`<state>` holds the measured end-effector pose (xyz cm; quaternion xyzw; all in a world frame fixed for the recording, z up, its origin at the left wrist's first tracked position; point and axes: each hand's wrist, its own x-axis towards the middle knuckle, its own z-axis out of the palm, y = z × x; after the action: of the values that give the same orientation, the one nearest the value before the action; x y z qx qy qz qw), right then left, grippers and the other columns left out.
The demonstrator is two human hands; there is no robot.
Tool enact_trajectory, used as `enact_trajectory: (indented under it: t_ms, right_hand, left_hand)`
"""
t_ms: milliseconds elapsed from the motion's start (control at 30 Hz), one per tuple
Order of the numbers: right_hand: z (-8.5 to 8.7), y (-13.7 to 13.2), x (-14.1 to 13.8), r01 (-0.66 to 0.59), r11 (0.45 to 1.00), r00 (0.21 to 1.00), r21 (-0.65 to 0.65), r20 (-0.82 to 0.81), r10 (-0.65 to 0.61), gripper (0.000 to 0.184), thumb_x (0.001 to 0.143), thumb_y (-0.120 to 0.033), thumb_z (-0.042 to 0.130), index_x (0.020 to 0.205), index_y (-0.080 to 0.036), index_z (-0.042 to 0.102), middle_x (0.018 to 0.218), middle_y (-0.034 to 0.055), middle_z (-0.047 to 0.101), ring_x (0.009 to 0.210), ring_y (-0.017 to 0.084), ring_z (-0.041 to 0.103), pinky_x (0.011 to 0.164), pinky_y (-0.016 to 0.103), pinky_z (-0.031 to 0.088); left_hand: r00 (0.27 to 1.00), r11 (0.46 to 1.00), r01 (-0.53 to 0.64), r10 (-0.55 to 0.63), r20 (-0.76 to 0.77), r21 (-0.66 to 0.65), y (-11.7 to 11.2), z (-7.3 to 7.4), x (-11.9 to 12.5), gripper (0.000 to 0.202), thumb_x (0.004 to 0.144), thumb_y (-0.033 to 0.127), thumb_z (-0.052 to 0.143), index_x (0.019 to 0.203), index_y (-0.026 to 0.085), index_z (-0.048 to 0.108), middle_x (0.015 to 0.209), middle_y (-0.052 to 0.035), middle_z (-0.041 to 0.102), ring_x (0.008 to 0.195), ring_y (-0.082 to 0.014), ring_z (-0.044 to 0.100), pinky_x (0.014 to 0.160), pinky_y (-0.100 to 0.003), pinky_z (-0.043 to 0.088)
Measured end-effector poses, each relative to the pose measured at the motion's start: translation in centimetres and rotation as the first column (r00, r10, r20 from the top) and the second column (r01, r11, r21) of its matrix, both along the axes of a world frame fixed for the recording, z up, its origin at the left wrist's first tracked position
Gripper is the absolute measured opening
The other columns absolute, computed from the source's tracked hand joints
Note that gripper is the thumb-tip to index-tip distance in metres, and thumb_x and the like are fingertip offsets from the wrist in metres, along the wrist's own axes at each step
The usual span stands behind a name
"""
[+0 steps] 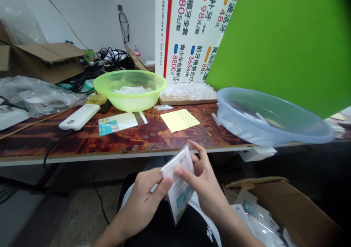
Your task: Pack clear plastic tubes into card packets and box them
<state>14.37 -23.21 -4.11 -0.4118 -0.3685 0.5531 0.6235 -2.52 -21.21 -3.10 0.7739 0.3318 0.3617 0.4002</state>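
A flat clear plastic packet (179, 183) with a printed white and blue card inside is held tilted above my lap. My left hand (146, 194) grips its left edge, with the thumb near the front face and the fingers curled behind. My right hand (204, 177) pinches it from the right, thumb pressed on the printed face and fingers behind the upper edge. On the table beyond lie a similar printed packet (122, 123) and a yellow sheet (179, 120) with rows of small green stickers.
A green basin (130, 102) and a blue basin (246, 126) stand on the table (82, 144), with small white pieces inside. Between them is a cardboard tray (189, 101) of clear plastic pieces. A white power bank (79, 117) lies left. An open carton (298, 206) of packets sits low right.
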Motion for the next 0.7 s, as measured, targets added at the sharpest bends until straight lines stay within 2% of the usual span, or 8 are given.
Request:
enact_trajectory:
  t_ms: [133, 200, 300, 400, 467, 533, 633, 700]
  right_hand:
    - [0.0, 0.6, 1.6, 0.012, 0.997, 0.999, -0.073, -0.049, -0.015, 0.054, 0.077, -0.049, 0.078, 0.118, -0.024, 0.053, 0.075, -0.0027, 0.061, 0.069, 0.012, 0.055, 0.064, 0.021, 0.044]
    - [-0.3, 0.6, 2.2, -0.069, 0.995, 0.996, -0.076, -0.054, 0.065, 0.038, 0.080, -0.052, 0.074, 0.097, -0.019, 0.063, 0.072, -0.0017, 0.059, 0.066, 0.011, 0.053, 0.061, 0.021, 0.042]
    - [-0.6, 0.3, 2.7, -0.243, 0.968, 0.969, -0.058, -0.060, 0.240, 0.035, 0.082, -0.049, 0.073, 0.075, -0.016, 0.062, 0.070, 0.0000, 0.056, 0.065, 0.012, 0.050, 0.058, 0.022, 0.040]
    - [-0.6, 0.0, 2.8, -0.266, 0.964, 0.963, 0.024, -0.047, 0.267, 0.030, 0.084, -0.044, 0.072, 0.074, -0.017, 0.063, 0.077, 0.0007, 0.057, 0.070, 0.012, 0.051, 0.063, 0.022, 0.041]
    - [-0.5, 0.0, 2.8, -0.264, 0.962, 0.964, 0.068, -0.025, 0.266, 0.027, 0.085, -0.042, 0.072, 0.077, -0.017, 0.064, 0.083, 0.0012, 0.059, 0.075, 0.013, 0.052, 0.068, 0.023, 0.041]
    - [-0.5, 0.3, 2.7, -0.248, 0.967, 0.967, 0.054, -0.044, 0.250, 0.029, 0.083, -0.043, 0.074, 0.077, -0.017, 0.061, 0.082, 0.0006, 0.059, 0.073, 0.012, 0.051, 0.066, 0.022, 0.040]
    - [-0.7, 0.7, 2.8, -0.240, 0.970, 0.967, -0.029, -0.101, 0.236, 0.036, 0.080, -0.045, 0.076, 0.072, -0.017, 0.054, 0.071, -0.0023, 0.054, 0.061, 0.009, 0.043, 0.057, 0.019, 0.034]
    - [-0.7, 0.8, 3.1, -0.231, 0.972, 0.972, -0.036, -0.056, 0.229, 0.038, 0.081, -0.046, 0.074, 0.071, -0.017, 0.053, 0.067, -0.0033, 0.051, 0.058, 0.009, 0.040, 0.055, 0.020, 0.031]
  left_hand:
    - [0.993, 0.999, 0.050, -0.049, 0.111, -0.004, 0.6, -0.7, -0.8, 0.050, 0.095, 0.049, 0.050, 0.058, 0.017, 0.058, 0.058, -0.0006, 0.056, 0.053, -0.0127, 0.050, 0.053, -0.024, 0.038]
    - [0.978, 0.996, -0.009, 0.028, 0.206, -0.093, 0.8, -1.4, -1.1, 0.050, 0.091, 0.054, 0.055, 0.058, 0.017, 0.060, 0.057, -0.0010, 0.056, 0.053, -0.0135, 0.049, 0.052, -0.025, 0.038]
    - [0.918, 0.957, -0.101, 0.195, 0.347, -0.270, 0.9, -2.4, -0.9, 0.046, 0.083, 0.057, 0.065, 0.059, 0.017, 0.063, 0.056, -0.0014, 0.059, 0.054, -0.0151, 0.052, 0.054, -0.026, 0.043]
    - [0.826, 0.901, -0.115, 0.320, 0.464, -0.418, 1.0, -2.8, -0.2, 0.040, 0.077, 0.058, 0.071, 0.069, 0.019, 0.068, 0.059, -0.0014, 0.065, 0.057, -0.0176, 0.059, 0.059, -0.029, 0.050]
    - [0.783, 0.880, -0.113, 0.364, 0.504, -0.461, 1.0, -2.9, 0.0, 0.038, 0.076, 0.058, 0.072, 0.075, 0.020, 0.070, 0.060, -0.0010, 0.066, 0.057, -0.0181, 0.060, 0.059, -0.030, 0.051]
    - [0.819, 0.902, -0.089, 0.307, 0.485, -0.422, 1.2, -2.9, -0.2, 0.039, 0.077, 0.059, 0.071, 0.075, 0.020, 0.071, 0.060, -0.0017, 0.066, 0.056, -0.0180, 0.059, 0.058, -0.029, 0.050]
    - [0.941, 0.969, 0.067, 0.017, 0.338, -0.236, 1.9, -2.4, -1.4, 0.047, 0.078, 0.063, 0.068, 0.065, 0.017, 0.071, 0.061, -0.0041, 0.063, 0.057, -0.0174, 0.057, 0.057, -0.028, 0.046]
    - [0.968, 0.974, 0.174, -0.141, 0.209, -0.147, 2.6, -1.5, -2.4, 0.053, 0.072, 0.069, 0.068, 0.065, 0.017, 0.072, 0.069, -0.0063, 0.064, 0.064, -0.0194, 0.057, 0.061, -0.029, 0.047]
